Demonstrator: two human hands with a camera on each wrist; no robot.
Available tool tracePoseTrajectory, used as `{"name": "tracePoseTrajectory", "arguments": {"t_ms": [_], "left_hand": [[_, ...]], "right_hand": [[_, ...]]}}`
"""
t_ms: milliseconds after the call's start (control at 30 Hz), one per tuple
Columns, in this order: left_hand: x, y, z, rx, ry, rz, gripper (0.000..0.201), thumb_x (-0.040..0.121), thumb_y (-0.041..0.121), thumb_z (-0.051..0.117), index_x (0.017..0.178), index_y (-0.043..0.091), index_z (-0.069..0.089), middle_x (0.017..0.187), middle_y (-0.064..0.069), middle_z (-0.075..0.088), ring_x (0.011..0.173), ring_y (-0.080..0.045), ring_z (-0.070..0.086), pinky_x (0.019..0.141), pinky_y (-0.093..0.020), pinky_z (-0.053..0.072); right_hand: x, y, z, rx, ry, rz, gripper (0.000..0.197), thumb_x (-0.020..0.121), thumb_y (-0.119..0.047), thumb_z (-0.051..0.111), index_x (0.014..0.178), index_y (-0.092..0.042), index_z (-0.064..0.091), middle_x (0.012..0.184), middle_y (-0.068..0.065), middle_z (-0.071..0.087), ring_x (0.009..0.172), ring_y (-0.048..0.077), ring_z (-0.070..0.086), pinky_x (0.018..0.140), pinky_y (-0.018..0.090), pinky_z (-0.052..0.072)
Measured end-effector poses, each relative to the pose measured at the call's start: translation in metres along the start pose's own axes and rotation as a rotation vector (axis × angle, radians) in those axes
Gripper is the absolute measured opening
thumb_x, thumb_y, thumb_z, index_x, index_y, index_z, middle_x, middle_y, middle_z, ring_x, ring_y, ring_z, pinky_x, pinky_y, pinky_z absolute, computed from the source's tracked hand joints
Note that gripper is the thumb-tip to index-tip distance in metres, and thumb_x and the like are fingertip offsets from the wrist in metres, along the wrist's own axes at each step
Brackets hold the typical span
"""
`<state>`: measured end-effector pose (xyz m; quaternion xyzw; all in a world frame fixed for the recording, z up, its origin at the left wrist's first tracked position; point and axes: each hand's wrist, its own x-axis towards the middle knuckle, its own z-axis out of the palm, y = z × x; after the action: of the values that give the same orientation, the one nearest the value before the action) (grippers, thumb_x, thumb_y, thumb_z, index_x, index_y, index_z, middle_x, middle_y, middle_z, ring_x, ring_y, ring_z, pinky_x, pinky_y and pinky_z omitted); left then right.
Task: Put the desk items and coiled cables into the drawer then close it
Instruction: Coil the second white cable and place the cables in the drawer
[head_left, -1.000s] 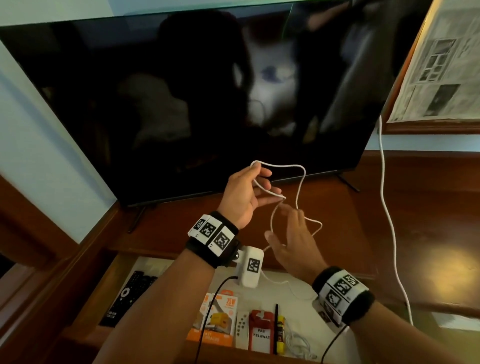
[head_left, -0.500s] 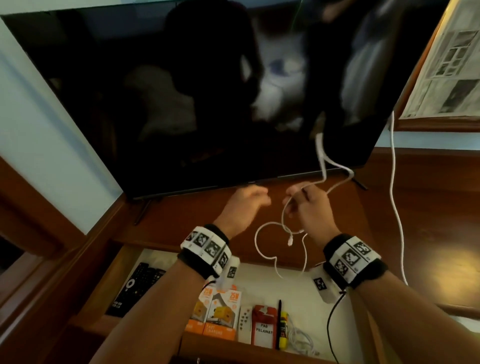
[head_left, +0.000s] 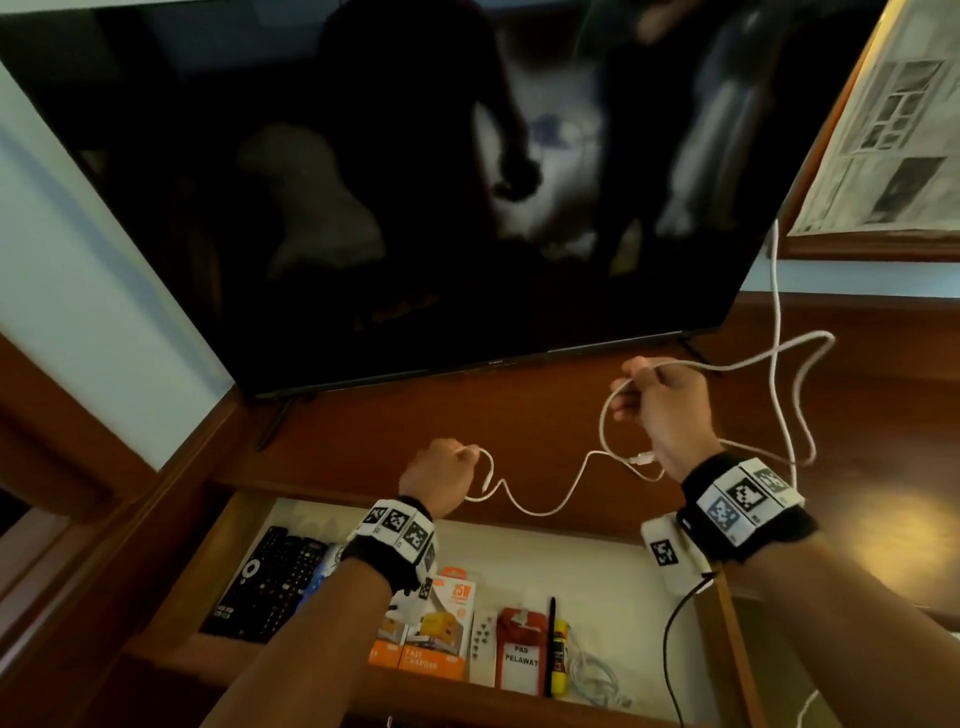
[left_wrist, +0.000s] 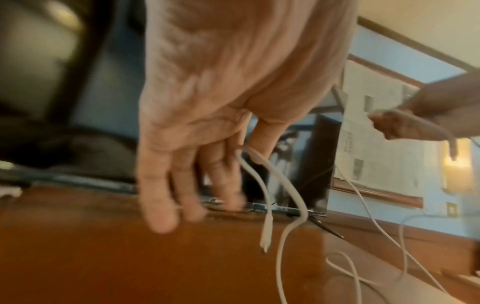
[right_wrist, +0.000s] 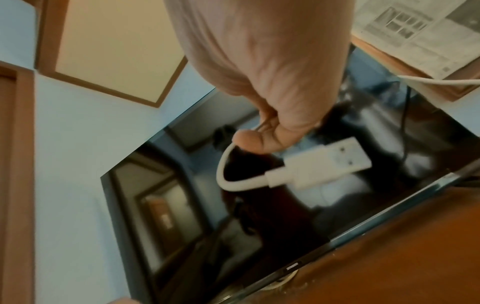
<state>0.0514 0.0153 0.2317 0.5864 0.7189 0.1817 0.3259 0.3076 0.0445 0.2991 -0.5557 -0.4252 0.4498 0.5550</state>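
A white USB cable (head_left: 545, 499) is running between my hands, its plug (right_wrist: 324, 164) white too. My wristbands (head_left: 748, 506) are showing black fabric with white tiles of black square-code patterns. The worktop (head_left: 519, 415) is glowing reddish brown beneath a black television (head_left: 363, 208). In the white-lined drawer (head_left: 613, 587) a black remote (head_left: 270, 582) is lying with coloured buttons, beside orange-and-white boxes (head_left: 431, 634), a red-and-white tag (head_left: 521, 649), a black pen (head_left: 551, 644) and a yellow tube (head_left: 560, 660). The wall (head_left: 104, 332) is looking pale blue; the newspaper (head_left: 883, 130) is printed grey on white.
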Motion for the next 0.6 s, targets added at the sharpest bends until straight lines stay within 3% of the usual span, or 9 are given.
{"name": "tracePoseTrajectory", "arguments": {"t_ms": [67,100,200,233,300,367,433,500,600], "left_hand": [[-0.007,0.024,0.001,0.003,0.116,0.128,0.047,0.108,0.053,0.034,0.128,0.022,0.064,0.130,-0.002,0.058,0.122,-0.021,0.054,0.109,-0.046,0.044],[-0.009,0.039,0.001,-0.095,0.129,0.215,0.050,0.107,0.058,0.033,0.122,0.024,0.067,0.127,-0.002,0.060,0.119,-0.021,0.055,0.108,-0.045,0.043],[-0.021,0.079,0.008,-0.300,-0.066,0.375,0.065,0.097,0.078,0.032,0.094,0.028,0.073,0.100,-0.007,0.073,0.093,-0.025,0.066,0.090,-0.041,0.046],[-0.025,0.087,0.012,-0.337,-0.102,0.396,0.066,0.098,0.076,0.035,0.090,0.026,0.076,0.096,-0.010,0.075,0.090,-0.028,0.068,0.088,-0.042,0.048],[-0.027,0.093,0.014,-0.477,-0.068,0.400,0.051,0.104,0.051,0.049,0.081,0.015,0.077,0.084,-0.008,0.076,0.082,-0.023,0.068,0.085,-0.038,0.047],[-0.023,0.095,0.012,-0.681,0.012,0.327,0.043,0.103,0.030,0.057,0.066,0.012,0.071,0.071,-0.005,0.069,0.072,-0.017,0.063,0.087,-0.041,0.048],[-0.016,0.094,0.008,-0.844,0.065,0.260,0.044,0.100,0.020,0.058,0.058,0.011,0.066,0.064,-0.007,0.064,0.072,-0.024,0.063,0.090,-0.048,0.050],[-0.014,0.096,0.000,-0.928,0.058,0.245,0.043,0.101,0.012,0.057,0.059,0.006,0.063,0.061,-0.010,0.061,0.067,-0.029,0.062,0.076,-0.043,0.054],[-0.017,0.101,-0.008,-0.933,-0.054,0.265,0.038,0.104,0.010,0.055,0.066,0.005,0.059,0.062,-0.009,0.060,0.056,-0.023,0.053,0.055,-0.031,0.045]], "right_hand": [[-0.005,0.001,0.007,0.003,-0.114,0.018,0.020,0.107,-0.016,0.046,0.104,-0.004,0.063,0.087,0.013,0.069,0.066,0.018,0.066,0.064,0.032,0.055],[-0.007,0.002,0.011,0.023,-0.164,0.034,0.022,0.107,-0.016,0.046,0.106,-0.002,0.063,0.088,0.014,0.069,0.068,0.019,0.066,0.065,0.032,0.056],[-0.013,0.000,0.022,0.109,-0.238,0.094,0.024,0.107,-0.015,0.047,0.110,0.002,0.064,0.092,0.018,0.070,0.073,0.023,0.067,0.067,0.032,0.058],[-0.014,-0.001,0.024,0.120,-0.237,0.110,0.025,0.107,-0.016,0.048,0.111,0.002,0.064,0.094,0.019,0.071,0.075,0.024,0.067,0.067,0.032,0.059],[-0.014,-0.001,0.025,0.114,-0.231,0.133,0.030,0.107,-0.022,0.050,0.111,0.002,0.066,0.096,0.020,0.073,0.076,0.028,0.069,0.066,0.033,0.057],[-0.018,-0.005,0.019,-0.068,-0.273,0.146,0.039,0.106,-0.034,0.050,0.108,0.001,0.068,0.092,0.018,0.077,0.080,0.033,0.074,0.067,0.034,0.058],[-0.035,-0.014,0.012,-0.327,-0.401,0.146,0.046,0.104,-0.041,0.051,0.098,0.000,0.070,0.079,0.017,0.077,0.074,0.034,0.077,0.063,0.037,0.061],[-0.053,-0.025,0.010,-0.375,-0.427,0.019,0.042,0.103,-0.037,0.055,0.086,-0.002,0.072,0.066,0.014,0.074,0.058,0.031,0.073,0.052,0.032,0.059],[-0.057,-0.032,0.010,-0.350,-0.141,-0.463,0.028,0.101,-0.031,0.060,0.082,-0.013,0.071,0.063,0.004,0.067,0.054,0.022,0.063,0.051,0.029,0.049]]}}
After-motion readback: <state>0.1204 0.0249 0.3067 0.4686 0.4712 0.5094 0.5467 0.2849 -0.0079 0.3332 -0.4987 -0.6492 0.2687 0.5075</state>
